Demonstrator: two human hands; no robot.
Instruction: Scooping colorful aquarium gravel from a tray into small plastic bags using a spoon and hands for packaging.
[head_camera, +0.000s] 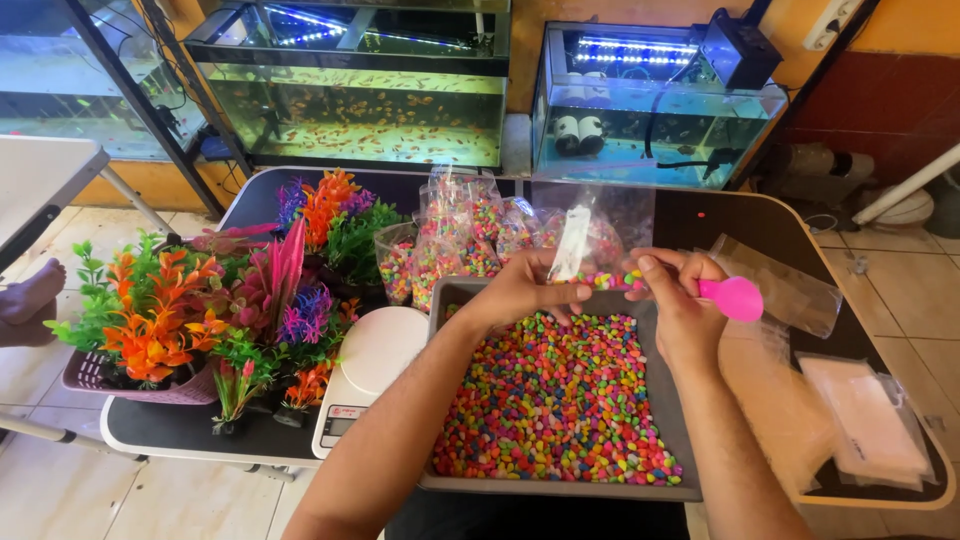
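Note:
My left hand (522, 290) holds a clear plastic bag (590, 225) open above a grey tray (560, 487) full of small multicoloured pebbles (560, 400). A little coloured gravel lies in the bottom of the bag. My right hand (680, 300) grips a pink scoop (735, 297) by its handle, its front end at the bag's mouth with pebbles spilling in.
A white kitchen scale (375, 350) stands left of the tray. Bright plastic aquarium plants (200, 300) fill the table's left side. Filled pebble bags (460, 235) stand behind the tray, empty clear bags (870, 420) lie at the right. Fish tanks (360, 100) line the back. A bare foot (30, 295) shows far left.

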